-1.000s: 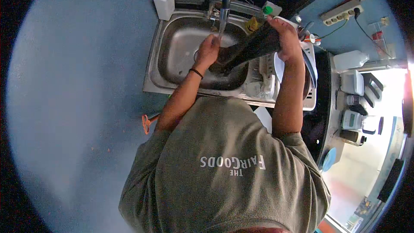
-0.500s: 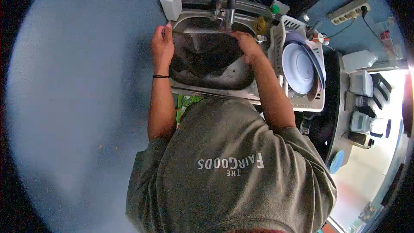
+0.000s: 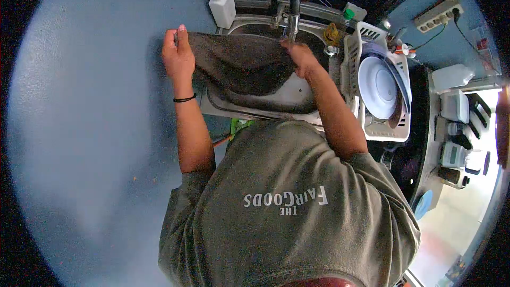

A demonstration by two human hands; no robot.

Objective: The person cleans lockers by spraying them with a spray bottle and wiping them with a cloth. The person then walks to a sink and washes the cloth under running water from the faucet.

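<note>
A dark brown cloth [image 3: 239, 61] hangs stretched between my two hands over the metal sink [image 3: 297, 93]. My left hand [image 3: 179, 56] pinches its left corner, beyond the sink's left edge and close to the blue wall. Beneath the faucet [image 3: 294, 21], my right hand [image 3: 303, 57] is closed on the cloth's right end; those fingertips are partly hidden. The cloth sags in folds in the middle and covers much of the basin. Whether water is running cannot be made out.
A white pump bottle [image 3: 222, 6] stands at the sink's back left corner. On the right, a white dish rack [image 3: 390, 133] holds plates [image 3: 377, 87]. A yellow bottle [image 3: 331, 34] is behind the sink's right side. A power strip [image 3: 438, 15] is on the right wall.
My left hand has moved left, pulling the cloth out wider past the sink's edge. My right hand stays near the faucet. The view has shifted slightly.
</note>
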